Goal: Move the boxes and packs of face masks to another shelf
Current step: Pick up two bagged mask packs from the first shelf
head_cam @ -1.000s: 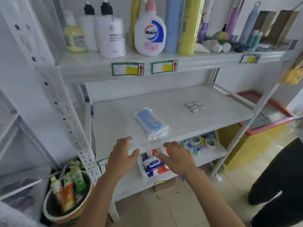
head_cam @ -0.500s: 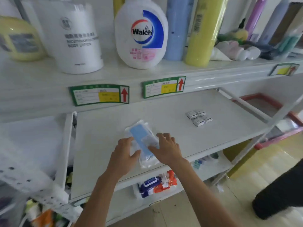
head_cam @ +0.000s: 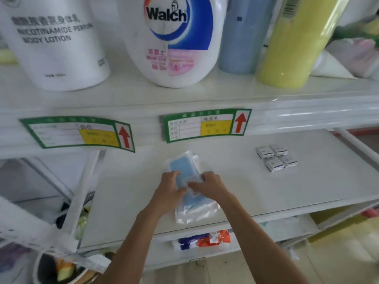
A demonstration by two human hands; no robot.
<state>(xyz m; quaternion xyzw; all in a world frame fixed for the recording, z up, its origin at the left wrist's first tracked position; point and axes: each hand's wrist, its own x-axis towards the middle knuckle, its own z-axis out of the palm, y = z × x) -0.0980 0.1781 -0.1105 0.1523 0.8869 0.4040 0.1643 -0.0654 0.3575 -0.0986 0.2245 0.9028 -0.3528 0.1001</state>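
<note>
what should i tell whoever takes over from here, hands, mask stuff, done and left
Left hand and right hand: both gripping the clear pack of blue face masks, which lies on the middle shelf.
Four small boxes sit together on the same shelf, to the right, untouched.
Done: pack grasped, not visibly lifted.
Left: move the pack, then the boxes, to another shelf.

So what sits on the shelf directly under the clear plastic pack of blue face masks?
Under the clear plastic pack of blue face masks only the white middle shelf shows. On the lower shelf, blue and orange-red packets peek out; anything further back is covered.
</note>
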